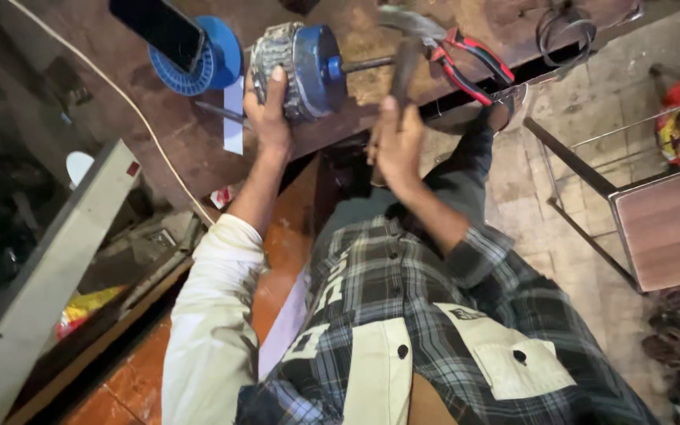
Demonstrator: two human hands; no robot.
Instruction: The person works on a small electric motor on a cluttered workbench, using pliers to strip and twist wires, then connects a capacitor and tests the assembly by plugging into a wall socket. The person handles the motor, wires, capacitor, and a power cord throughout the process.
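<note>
A small electric motor point(302, 67) with a blue end cap and a bare shaft lies on its side at the edge of a worn wooden workbench point(198, 149). My left hand point(269, 118) grips the motor's ribbed grey body from below. My right hand point(397, 145) is closed around the wooden handle of a hammer point(404, 47), whose metal head is blurred above the motor's shaft. Red-handled pliers point(470, 67) lie on the bench just right of the hammer.
A blue plastic spool point(214, 59) and a dark phone point(159, 27) sit left of the motor. A white cable point(120, 94) crosses the bench. A coil of dark wire point(564, 31) lies at far right. A metal-framed table point(663, 228) stands on the tiled floor at right.
</note>
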